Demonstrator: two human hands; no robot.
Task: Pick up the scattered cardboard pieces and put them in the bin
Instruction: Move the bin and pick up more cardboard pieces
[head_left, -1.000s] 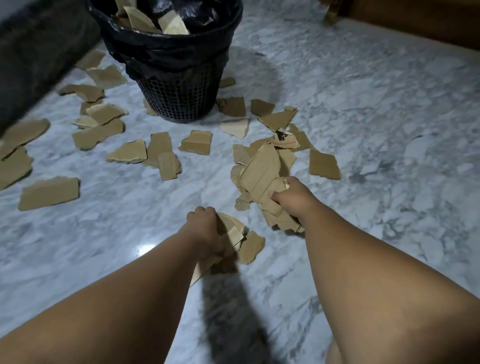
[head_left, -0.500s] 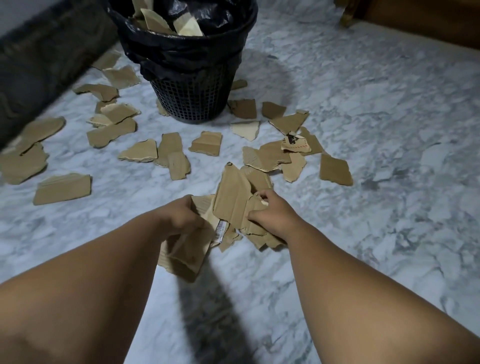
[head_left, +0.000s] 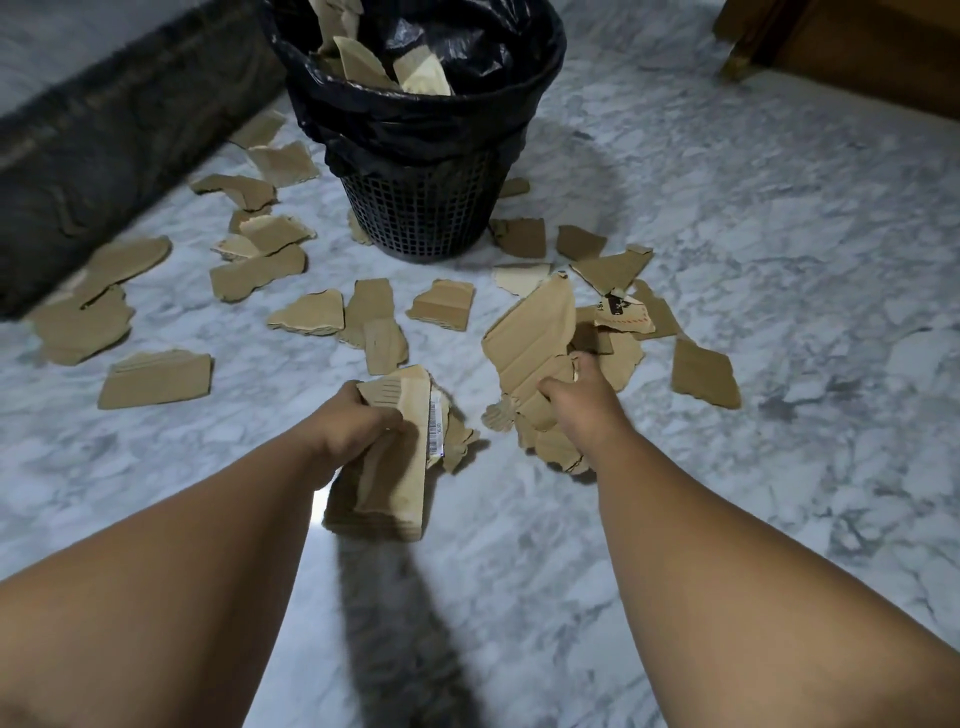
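Above the marble floor (head_left: 727, 208), your left hand (head_left: 358, 426) and right hand (head_left: 576, 400) each clenched a cardboard bundle (head_left: 395, 467), so you needed firm grips and a straight carry to the bin (head_left: 415, 208).

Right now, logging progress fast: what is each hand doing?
Left hand: closed on a stack of cardboard pieces.
Right hand: closed on a bundle of cardboard pieces.
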